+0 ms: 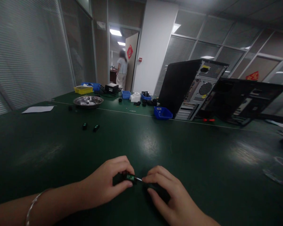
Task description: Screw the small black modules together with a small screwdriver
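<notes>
My left hand (108,182) pinches a small black part with a green circuit board (130,178) between thumb and fingers, low in the middle of the view. My right hand (172,194) is closed around a dark-handled tool, whose thin metal shaft (138,179) points left and reaches the edge of the part. Most of the handle is hidden by my fingers. Farther off on the green table (122,141) lie two similar small parts, one (85,126) on the left and another (96,128) just right of it.
A metal bowl (88,102), a yellow tray (83,90) and white paper (38,109) are at the back left. A blue bin (163,113) stands beside a computer tower (191,88). A clear round container (278,171) is at the right. A person (122,70) stands in the doorway.
</notes>
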The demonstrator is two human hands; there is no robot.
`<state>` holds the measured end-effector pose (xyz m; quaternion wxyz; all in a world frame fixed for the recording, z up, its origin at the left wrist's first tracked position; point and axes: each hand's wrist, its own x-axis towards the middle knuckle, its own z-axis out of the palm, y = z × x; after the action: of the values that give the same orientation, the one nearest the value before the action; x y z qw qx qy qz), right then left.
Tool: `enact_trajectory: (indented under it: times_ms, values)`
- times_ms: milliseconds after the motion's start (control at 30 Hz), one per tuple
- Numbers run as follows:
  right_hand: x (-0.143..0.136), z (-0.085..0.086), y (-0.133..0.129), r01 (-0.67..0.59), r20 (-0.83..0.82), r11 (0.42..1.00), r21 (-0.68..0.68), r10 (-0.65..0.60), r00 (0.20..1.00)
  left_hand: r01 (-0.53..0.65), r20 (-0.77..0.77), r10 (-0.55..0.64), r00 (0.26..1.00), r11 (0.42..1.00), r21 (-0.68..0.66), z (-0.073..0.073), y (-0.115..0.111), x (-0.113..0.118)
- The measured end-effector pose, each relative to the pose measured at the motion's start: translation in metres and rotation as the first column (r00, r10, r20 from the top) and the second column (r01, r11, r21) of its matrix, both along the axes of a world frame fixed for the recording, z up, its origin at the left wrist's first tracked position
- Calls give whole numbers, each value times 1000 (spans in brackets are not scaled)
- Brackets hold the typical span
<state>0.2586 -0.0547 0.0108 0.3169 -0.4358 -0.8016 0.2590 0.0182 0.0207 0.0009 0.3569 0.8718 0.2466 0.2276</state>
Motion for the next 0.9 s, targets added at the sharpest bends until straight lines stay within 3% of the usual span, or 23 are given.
enact_trajectory:
  times_ms: [200, 600, 900]
  values:
    - [1, -1, -1, -7, -9, 999, -44, 6, 1000, -71, 20, 72, 997, 997, -39, 0, 1, 3]
    - [0, -7, 0, -29, 8, 999, 29, 28, 1000, -177, 63, 185, 981, 977, -120, 0, -5, 5]
    - [-1, -7, -1, -28, -16, 999, 47, 29, 999, -145, 56, 156, 986, 974, -174, 0, -7, 9]
